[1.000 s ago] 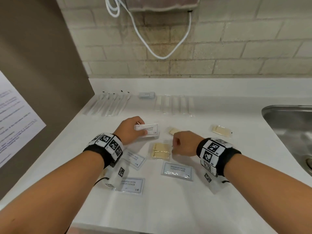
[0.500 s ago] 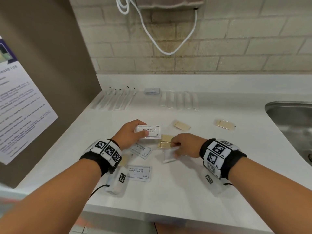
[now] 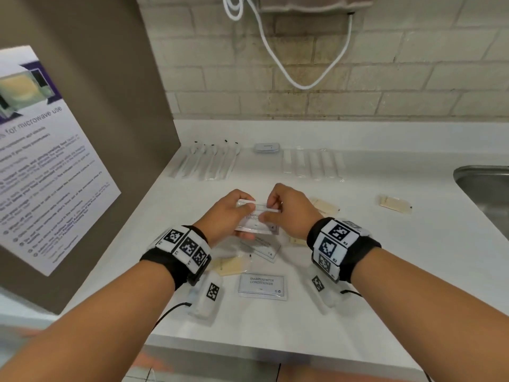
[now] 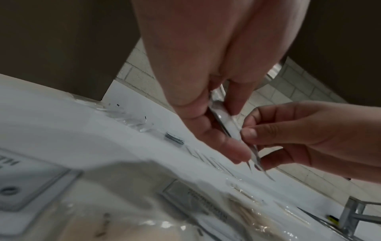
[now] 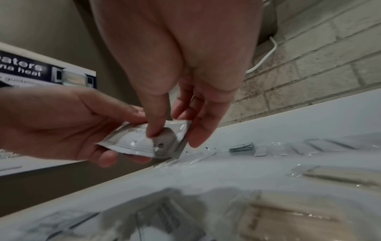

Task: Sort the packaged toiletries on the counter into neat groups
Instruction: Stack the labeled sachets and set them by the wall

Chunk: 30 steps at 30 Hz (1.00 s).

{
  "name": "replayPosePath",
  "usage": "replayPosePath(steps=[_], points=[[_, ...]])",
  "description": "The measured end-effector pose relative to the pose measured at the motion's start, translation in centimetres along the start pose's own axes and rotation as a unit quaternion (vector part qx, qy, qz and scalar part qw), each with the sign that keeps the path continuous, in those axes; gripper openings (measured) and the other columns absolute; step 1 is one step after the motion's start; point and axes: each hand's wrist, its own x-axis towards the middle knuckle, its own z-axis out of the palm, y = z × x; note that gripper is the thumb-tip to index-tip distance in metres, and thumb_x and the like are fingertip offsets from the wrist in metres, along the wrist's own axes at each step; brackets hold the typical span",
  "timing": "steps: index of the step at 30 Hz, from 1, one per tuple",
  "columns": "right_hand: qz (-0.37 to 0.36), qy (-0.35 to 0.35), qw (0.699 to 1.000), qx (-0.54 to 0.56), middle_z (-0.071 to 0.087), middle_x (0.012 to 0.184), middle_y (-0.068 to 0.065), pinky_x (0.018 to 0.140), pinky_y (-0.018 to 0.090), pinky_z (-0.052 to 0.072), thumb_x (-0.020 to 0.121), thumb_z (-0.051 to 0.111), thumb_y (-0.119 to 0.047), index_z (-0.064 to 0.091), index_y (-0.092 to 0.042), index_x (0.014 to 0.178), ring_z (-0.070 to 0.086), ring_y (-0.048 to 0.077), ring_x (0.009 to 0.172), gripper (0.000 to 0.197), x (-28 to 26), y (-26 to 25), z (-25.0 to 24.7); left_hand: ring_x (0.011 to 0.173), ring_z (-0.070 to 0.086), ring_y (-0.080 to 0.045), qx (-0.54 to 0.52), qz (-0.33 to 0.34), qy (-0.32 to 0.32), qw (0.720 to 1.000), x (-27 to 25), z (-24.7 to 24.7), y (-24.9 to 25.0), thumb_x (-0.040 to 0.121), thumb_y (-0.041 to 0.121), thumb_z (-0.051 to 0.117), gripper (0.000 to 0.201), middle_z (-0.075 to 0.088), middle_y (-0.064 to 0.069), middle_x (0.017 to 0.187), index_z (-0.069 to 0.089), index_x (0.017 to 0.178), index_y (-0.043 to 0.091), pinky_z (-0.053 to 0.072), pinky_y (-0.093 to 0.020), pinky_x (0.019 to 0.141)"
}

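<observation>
Above the white counter (image 3: 385,271) both hands hold a small stack of shampoo sachets (image 3: 254,220). My left hand (image 3: 228,216) grips the stack's left side, thumb on top. My right hand (image 3: 286,210) pinches its right end, as the right wrist view shows on the sachets (image 5: 144,141). In the left wrist view the stack (image 4: 233,128) appears edge-on between both hands. Another shampoo sachet (image 3: 261,285) lies flat near the front, and one (image 3: 264,246) lies under my hands. Beige comb packets (image 3: 232,267) (image 3: 395,204) (image 3: 325,206) lie scattered.
At the back stand a row of wrapped toothbrushes (image 3: 209,164), a small stack of grey sachets (image 3: 266,148) and a row of clear tubes (image 3: 311,165). A steel sink (image 3: 484,188) lies at right. A brown panel with a poster (image 3: 41,161) bounds the left.
My right hand lifted a sachet from the counter and brought it onto the one in my left hand. Both hands rose and met at the centre.
</observation>
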Motion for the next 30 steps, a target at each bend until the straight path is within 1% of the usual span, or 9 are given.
replayPosePath(steps=[4,8,10,15,18,22,25,27,30], points=[[0.009,-0.026,0.999,-0.04,0.058,0.103,0.009,0.067,0.027,0.042,0.081,0.071,-0.022,0.054,-0.01,0.098,0.05,0.017,0.077,0.027,-1.0,-0.5,1.4,0.083,0.066,-0.025,0.03,0.016,0.01,0.999,-0.7,-2.0,-1.5,0.1,0.014,0.045,0.021,0.056,-0.008,0.104,0.048,0.121,0.012,0.062,-0.039,0.063],[0.036,-0.275,0.953,-0.124,0.059,0.1,-0.002,0.078,0.031,0.051,0.064,0.084,-0.038,0.056,-0.02,0.104,0.053,0.013,0.08,0.052,-3.6,-1.1,2.7,0.076,0.068,-0.021,0.015,0.025,0.08,0.996,-0.9,-5.5,-2.5,0.101,0.014,0.044,0.019,0.056,-0.007,0.103,0.053,0.117,0.01,0.062,-0.04,0.064],[0.039,-0.314,0.934,-0.168,0.053,0.092,-0.009,0.08,0.032,0.052,0.06,0.087,-0.036,0.055,-0.022,0.108,0.054,0.013,0.083,0.06,-4.2,-1.3,3.6,0.074,0.068,-0.021,-0.004,0.029,0.117,0.993,-0.9,-7.1,-2.8,0.1,0.012,0.044,0.019,0.058,-0.01,0.103,0.055,0.115,0.008,0.062,-0.034,0.061],[0.063,-0.313,0.921,-0.224,0.055,0.091,-0.009,0.084,0.033,0.055,0.062,0.086,-0.028,0.054,-0.019,0.107,0.056,0.015,0.085,0.056,-3.8,-2.4,4.5,0.081,0.07,-0.028,-0.038,0.037,0.144,0.988,-1.4,-9.6,-3.2,0.097,0.014,0.053,0.021,0.059,-0.018,0.116,0.053,0.117,0.008,0.062,-0.038,0.068],[0.08,-0.328,0.91,-0.242,0.057,0.096,-0.005,0.077,0.028,0.051,0.065,0.084,-0.027,0.058,-0.015,0.105,0.055,0.015,0.086,0.049,-3.7,-2.8,4.7,0.089,0.07,-0.033,-0.02,0.037,0.135,0.99,-1.7,-10.1,-3.7,0.094,0.01,0.057,0.022,0.057,-0.02,0.123,0.053,0.116,0.011,0.063,-0.034,0.067],[0.071,-0.337,0.896,-0.281,0.062,0.088,-0.005,0.064,0.022,0.045,0.067,0.082,-0.026,0.06,-0.02,0.084,0.055,0.012,0.075,0.029,-3.1,-3.4,4.4,0.096,0.068,-0.038,-0.022,0.031,0.134,0.99,-2.2,-10.7,-4.5,0.094,0.003,0.055,0.024,0.054,-0.021,0.127,0.051,0.116,0.011,0.062,-0.028,0.062],[0.076,-0.299,0.915,-0.261,0.053,0.073,-0.01,0.057,0.022,0.038,0.07,0.08,-0.033,0.05,-0.025,0.069,0.049,0.01,0.066,0.031,-1.6,-4.1,3.0,0.093,0.069,-0.037,-0.021,0.026,0.139,0.99,-2.6,-11.3,-5.0,0.094,0.0,0.053,0.027,0.056,-0.02,0.125,0.051,0.118,0.01,0.062,-0.03,0.066],[0.082,-0.244,0.934,-0.247,0.054,0.087,-0.008,0.066,0.024,0.041,0.076,0.077,-0.032,0.055,-0.022,0.088,0.054,0.016,0.082,0.027,-0.6,-4.2,2.5,0.092,0.07,-0.035,-0.017,0.024,0.139,0.99,-3.0,-11.6,-5.2,0.092,-0.002,0.052,0.029,0.057,-0.019,0.123,0.051,0.119,0.01,0.062,-0.033,0.07],[0.141,-0.186,0.939,-0.254,0.055,0.123,0.004,0.086,0.029,0.048,0.075,0.078,-0.026,0.046,-0.012,0.129,0.056,0.023,0.112,0.064,-0.2,-3.1,3.2,0.093,0.068,-0.023,-0.008,0.036,0.123,0.992,-3.6,-11.8,-5.5,0.089,-0.009,0.053,0.037,0.057,-0.012,0.119,0.049,0.121,0.008,0.062,-0.028,0.068]])
